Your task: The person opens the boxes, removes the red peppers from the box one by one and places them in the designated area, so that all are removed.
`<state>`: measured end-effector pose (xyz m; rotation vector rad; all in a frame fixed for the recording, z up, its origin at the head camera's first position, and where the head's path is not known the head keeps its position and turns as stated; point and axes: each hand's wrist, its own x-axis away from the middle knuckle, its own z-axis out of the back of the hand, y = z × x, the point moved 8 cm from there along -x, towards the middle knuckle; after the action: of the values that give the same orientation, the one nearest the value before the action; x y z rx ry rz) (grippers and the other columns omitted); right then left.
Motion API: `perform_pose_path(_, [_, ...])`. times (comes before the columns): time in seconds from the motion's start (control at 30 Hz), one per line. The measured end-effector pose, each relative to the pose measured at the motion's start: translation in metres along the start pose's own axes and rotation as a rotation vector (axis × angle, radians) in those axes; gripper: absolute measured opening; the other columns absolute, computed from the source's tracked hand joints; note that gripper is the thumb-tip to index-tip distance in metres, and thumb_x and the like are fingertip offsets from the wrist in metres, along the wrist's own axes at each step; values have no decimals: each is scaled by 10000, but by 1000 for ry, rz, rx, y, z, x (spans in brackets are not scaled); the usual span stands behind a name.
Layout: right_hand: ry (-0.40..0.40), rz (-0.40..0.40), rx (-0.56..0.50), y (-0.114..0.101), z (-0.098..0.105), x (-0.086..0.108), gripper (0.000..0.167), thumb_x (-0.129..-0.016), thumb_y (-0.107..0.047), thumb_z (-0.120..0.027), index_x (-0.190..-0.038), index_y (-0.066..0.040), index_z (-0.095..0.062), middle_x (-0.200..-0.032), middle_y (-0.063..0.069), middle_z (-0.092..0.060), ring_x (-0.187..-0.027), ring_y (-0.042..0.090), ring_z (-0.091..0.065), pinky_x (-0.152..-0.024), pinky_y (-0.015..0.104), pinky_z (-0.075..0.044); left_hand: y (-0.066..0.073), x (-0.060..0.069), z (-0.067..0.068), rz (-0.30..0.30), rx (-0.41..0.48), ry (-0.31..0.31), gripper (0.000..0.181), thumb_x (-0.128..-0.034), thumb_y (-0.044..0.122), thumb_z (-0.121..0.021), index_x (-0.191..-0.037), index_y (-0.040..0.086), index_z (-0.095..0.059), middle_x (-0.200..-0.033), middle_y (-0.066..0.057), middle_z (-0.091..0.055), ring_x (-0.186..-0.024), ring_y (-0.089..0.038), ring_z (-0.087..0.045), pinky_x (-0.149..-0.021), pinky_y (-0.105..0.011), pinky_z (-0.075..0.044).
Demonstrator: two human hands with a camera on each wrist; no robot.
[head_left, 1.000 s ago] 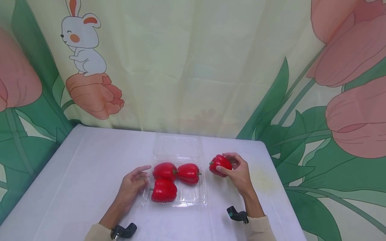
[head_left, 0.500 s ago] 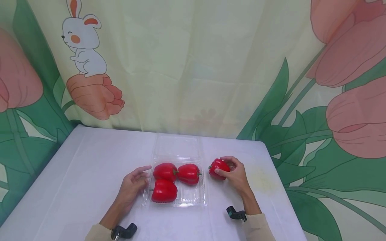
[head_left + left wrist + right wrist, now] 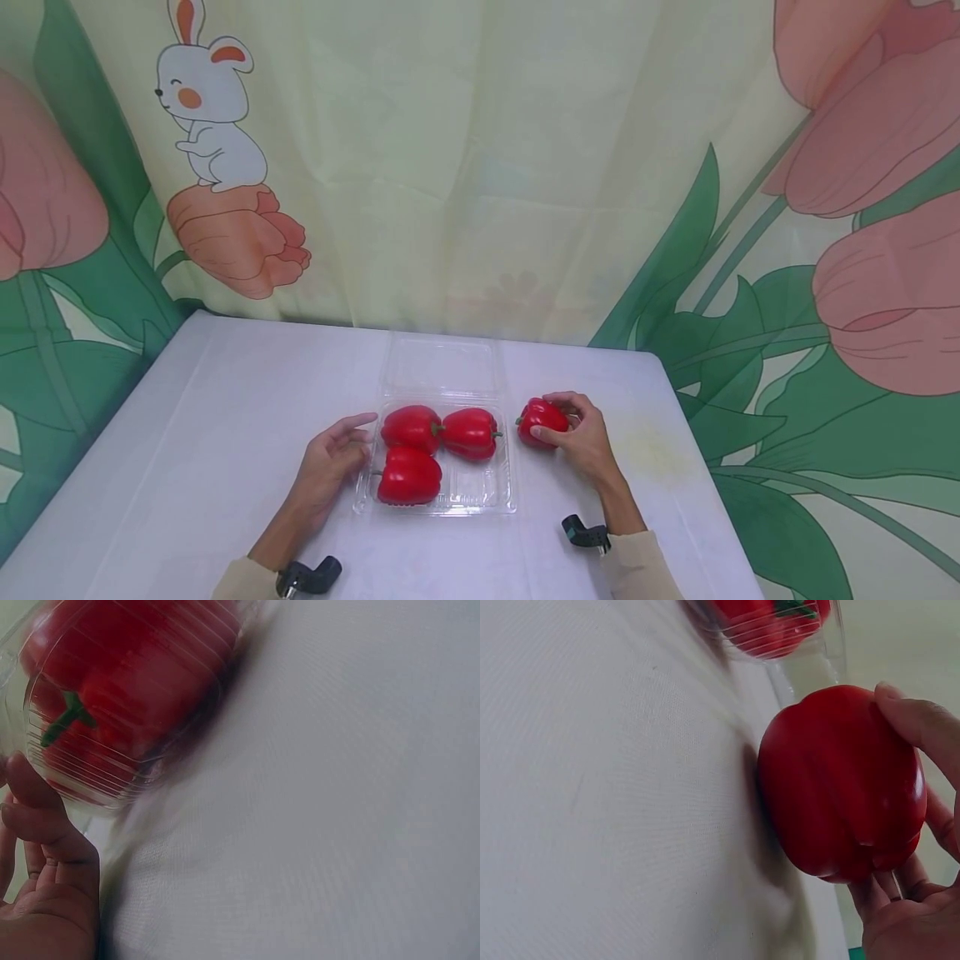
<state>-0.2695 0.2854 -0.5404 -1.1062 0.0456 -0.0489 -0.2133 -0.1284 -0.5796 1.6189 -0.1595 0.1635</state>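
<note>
In the head view a clear plastic box [image 3: 480,492] with its lid [image 3: 442,362] laid back holds three red bell peppers: back left [image 3: 410,427], back right [image 3: 470,433] and front left [image 3: 409,477]. My left hand [image 3: 327,467] touches the box's left rim with relaxed fingers. My right hand [image 3: 588,437] grips a fourth red pepper [image 3: 543,423] right of the box, its stem facing left. The right wrist view shows this pepper [image 3: 840,780] between thumb and fingers of the right hand [image 3: 922,900], close to the tablecloth. In the left wrist view the left hand [image 3: 49,862] is beside the box wall.
A white cloth covers the table [image 3: 225,417]. Behind it hangs a curtain [image 3: 555,167] printed with a rabbit and tulips. Dark cameras [image 3: 307,575] are strapped to both wrists. A faint yellowish stain [image 3: 648,446] marks the cloth at the right.
My right hand has brought its pepper slightly toward the front of the table and a little left. My left hand, the box and its three peppers have stayed in place.
</note>
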Motion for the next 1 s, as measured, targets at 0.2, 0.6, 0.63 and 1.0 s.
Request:
perform_pose_path(0.2, [-11, 11, 1, 3, 2, -1, 705, -779, -256, -951, -1399, -210, -620, -1464, 52, -592, -1387, 286, -537, -1079, 509, -570, 0, 0, 0, 5, -3, -3, 552, -934, 118, -772, -1456, 179, -602, -1249, -176, -657, -1050, -252, -719, -900, -280, -632])
perform_pose_path(0.6, [-88, 3, 11, 3, 2, 0, 713, -787, -301, -942, -1412, -217, -609, -1462, 80, -605, -1374, 339, -555, -996, 448, -623, 3, 2, -1, -19, -17, -11, 535, -951, 117, -755, -1460, 178, -600, -1253, -191, -650, -1029, -246, -719, -880, -272, -634])
perform_pose_path(0.63, [-91, 7, 8, 2, 2, 0, 713, -791, -299, -939, -1416, -215, -607, -1463, 84, -605, -1377, 341, -553, -997, 448, -623, 3, 2, -1, -26, -18, -12, 533, -955, 115, -751, -1462, 175, -599, -1253, -195, -649, -1030, -245, -720, -882, -272, -634])
perform_pose_path(1.0, [29, 136, 2, -21, 12, 3, 718, -810, -291, -933, -1439, -228, -594, -1494, 22, -570, -1451, 272, -506, -1151, 550, -504, 4, 4, -1, -33, -24, -10, 528, -960, 128, -757, -1462, 173, -600, -1254, -196, -647, -1030, -240, -722, -889, -265, -632])
